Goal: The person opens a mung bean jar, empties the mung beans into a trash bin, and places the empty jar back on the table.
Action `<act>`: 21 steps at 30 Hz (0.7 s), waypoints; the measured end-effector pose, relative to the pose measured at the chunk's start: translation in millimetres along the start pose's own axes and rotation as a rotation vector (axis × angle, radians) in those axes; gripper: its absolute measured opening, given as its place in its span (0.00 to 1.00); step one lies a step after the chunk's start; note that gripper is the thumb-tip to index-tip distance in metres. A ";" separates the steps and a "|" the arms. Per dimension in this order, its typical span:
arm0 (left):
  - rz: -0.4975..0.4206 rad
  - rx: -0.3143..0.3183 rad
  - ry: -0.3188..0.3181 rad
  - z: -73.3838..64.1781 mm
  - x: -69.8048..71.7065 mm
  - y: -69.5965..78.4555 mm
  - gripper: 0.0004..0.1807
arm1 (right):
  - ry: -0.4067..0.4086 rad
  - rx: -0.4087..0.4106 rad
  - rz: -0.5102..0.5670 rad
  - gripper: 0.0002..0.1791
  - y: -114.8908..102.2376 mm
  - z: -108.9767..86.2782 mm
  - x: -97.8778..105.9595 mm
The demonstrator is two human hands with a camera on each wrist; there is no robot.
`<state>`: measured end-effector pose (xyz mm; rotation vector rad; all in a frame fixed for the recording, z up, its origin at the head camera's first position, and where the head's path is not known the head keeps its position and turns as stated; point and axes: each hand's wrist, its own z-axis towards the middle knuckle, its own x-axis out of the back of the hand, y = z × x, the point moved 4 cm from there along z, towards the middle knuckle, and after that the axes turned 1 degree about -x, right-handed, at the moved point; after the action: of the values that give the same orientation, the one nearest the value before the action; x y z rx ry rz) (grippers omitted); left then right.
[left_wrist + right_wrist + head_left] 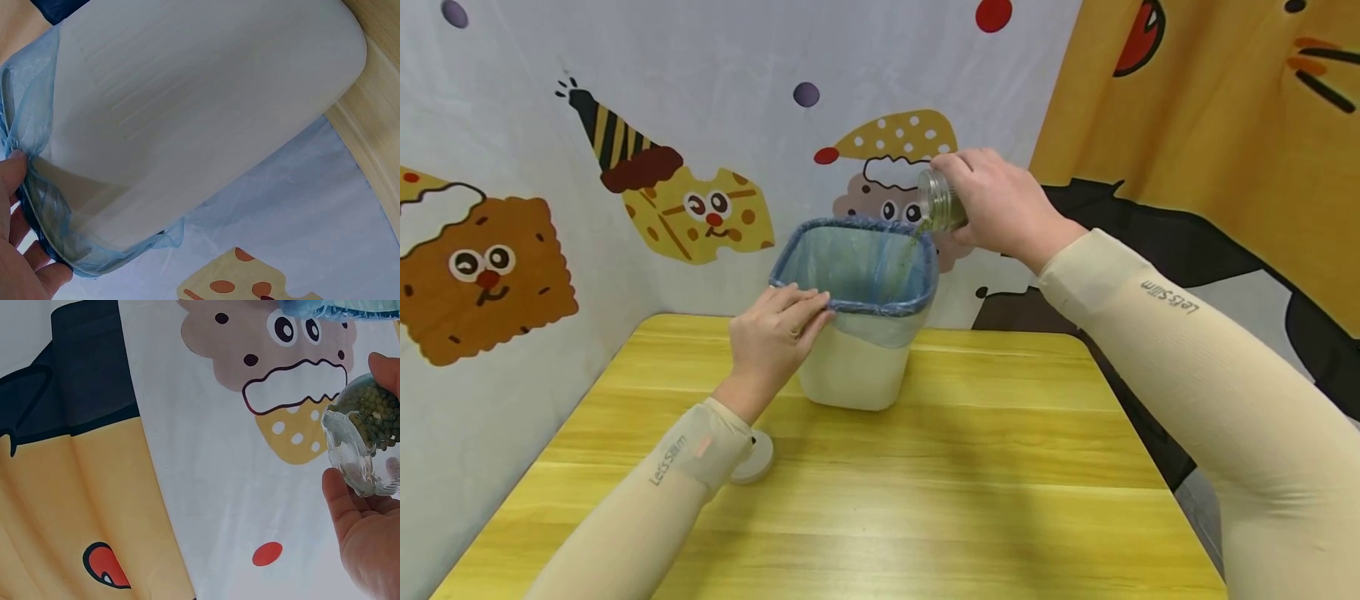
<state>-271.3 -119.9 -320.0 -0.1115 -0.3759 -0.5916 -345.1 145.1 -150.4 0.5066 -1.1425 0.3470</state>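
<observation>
A cream-white trash bin (853,367) stands on the table, lined with a blue plastic bag (880,329) folded over its rim. My left hand (772,343) grips the near left of that rim, thumb on the outer side and fingers curled over the bag. Above the right side of the bin, my right hand (1006,202) holds a clear jar (937,198) tipped with its mouth toward the bin. Small green beans (374,407), like mung beans, show inside the jar in the right wrist view. A few fall from its mouth into the bin. The bin's bottom is hidden.
A round white lid (758,460) lies on the wooden table (880,517), partly covered by my left forearm. Behind the table hangs a white cloth (722,50) with cartoon prints. A yellow and black curtain (1165,142) is on the right.
</observation>
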 end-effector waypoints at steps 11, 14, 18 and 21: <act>0.001 0.002 -0.013 -0.6 -0.9 -1.0 0.11 | 0.036 0.022 -0.036 0.49 -3.4 2.1 7.3; 0.004 0.001 -0.016 -0.3 -0.9 -1.1 0.12 | 0.052 0.030 -0.044 0.48 -3.9 1.9 7.7; 0.006 0.005 -0.020 -0.1 -0.8 -1.0 0.12 | 0.074 0.048 -0.054 0.48 -4.9 1.5 7.6; 0.002 0.008 -0.016 -0.3 -0.4 -0.5 0.12 | 0.096 0.067 -0.060 0.47 -5.3 0.4 6.0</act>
<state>-271.9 -120.2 -320.5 -0.1094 -0.3936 -0.5880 -340.4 140.4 -145.8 0.5762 -1.0236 0.3551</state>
